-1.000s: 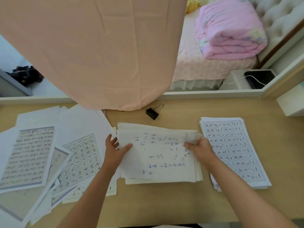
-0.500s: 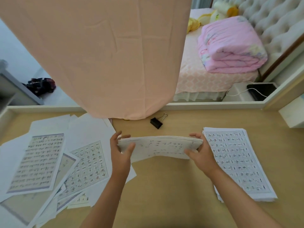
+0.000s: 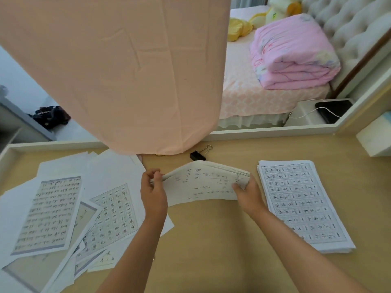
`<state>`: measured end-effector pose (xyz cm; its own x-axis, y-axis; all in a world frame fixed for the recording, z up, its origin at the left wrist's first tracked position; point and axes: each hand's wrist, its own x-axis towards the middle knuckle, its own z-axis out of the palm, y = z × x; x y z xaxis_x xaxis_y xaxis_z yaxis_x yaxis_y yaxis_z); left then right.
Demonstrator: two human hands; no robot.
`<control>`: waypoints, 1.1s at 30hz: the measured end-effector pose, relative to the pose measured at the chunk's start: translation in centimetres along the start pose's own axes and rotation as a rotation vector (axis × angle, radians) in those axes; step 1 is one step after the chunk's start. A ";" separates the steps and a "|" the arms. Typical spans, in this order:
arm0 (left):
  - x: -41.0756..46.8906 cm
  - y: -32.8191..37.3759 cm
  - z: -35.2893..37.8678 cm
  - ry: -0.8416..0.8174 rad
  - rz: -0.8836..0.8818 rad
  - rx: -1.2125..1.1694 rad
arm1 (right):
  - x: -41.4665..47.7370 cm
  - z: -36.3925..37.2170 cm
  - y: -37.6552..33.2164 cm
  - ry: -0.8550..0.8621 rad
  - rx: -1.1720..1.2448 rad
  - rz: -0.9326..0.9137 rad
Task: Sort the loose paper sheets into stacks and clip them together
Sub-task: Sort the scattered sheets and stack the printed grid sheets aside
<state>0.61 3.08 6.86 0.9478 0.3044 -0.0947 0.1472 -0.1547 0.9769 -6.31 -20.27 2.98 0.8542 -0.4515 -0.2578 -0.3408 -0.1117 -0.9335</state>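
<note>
A bundle of handwritten sheets (image 3: 203,182) is held above the middle of the desk, bowed upward along its far edge. My left hand (image 3: 153,190) pinches its left end and my right hand (image 3: 248,192) grips its right end. A black binder clip (image 3: 198,154) lies on the desk just behind the bundle. To the right lies a squared stack of grid-printed sheets (image 3: 300,204). Loose printed sheets (image 3: 69,212) lie fanned out and overlapping on the left.
A peach cloth (image 3: 118,70) hangs down to the desk's back edge above the loose sheets. The wooden desk (image 3: 211,246) has a raised white rim at the back. A white box (image 3: 374,138) sits at the far right. A bed lies beyond.
The bundle lay flat on the desk a second ago; both hands have lifted it and tipped it up, and its far edge now arches upward. The view has tilted up.
</note>
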 end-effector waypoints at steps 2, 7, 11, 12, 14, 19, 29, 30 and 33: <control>0.6 0.5 -0.5 0.010 0.022 0.090 | -0.1 0.0 -0.7 0.011 -0.004 0.009; 2.9 3.6 -2.1 -0.342 0.635 0.768 | -0.7 -0.5 -2.8 0.010 -0.069 -0.006; 2.4 4.9 0.1 -0.693 0.864 0.956 | -2.7 -0.5 -6.3 -0.038 -0.214 -0.187; 2.4 4.9 0.4 -0.715 0.854 0.885 | -3.1 -0.6 -7.3 -0.044 -0.262 -0.242; 2.3 4.7 0.5 -0.685 0.819 0.729 | -4.1 -0.8 -9.1 -0.015 -0.336 -0.345; 2.2 2.7 -0.9 -0.634 0.374 0.210 | -5.6 -2.3 -9.9 0.466 -0.213 -0.345; -0.1 0.5 -2.1 -0.544 -0.017 -0.211 | -7.4 2.5 -7.9 0.301 0.013 -0.055; -0.6 0.2 -2.2 -0.522 -0.011 -0.205 | -7.7 3.2 -7.2 0.337 0.023 -0.060; -2.2 -1.5 -2.3 -0.528 0.005 -0.146 | -9.0 5.0 -4.5 0.299 -0.051 -0.030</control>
<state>-2.36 4.80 6.09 0.9670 -0.2147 -0.1369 0.1377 -0.0114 0.9904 -10.53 -11.27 8.24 0.7134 -0.6870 -0.1380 -0.3425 -0.1700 -0.9240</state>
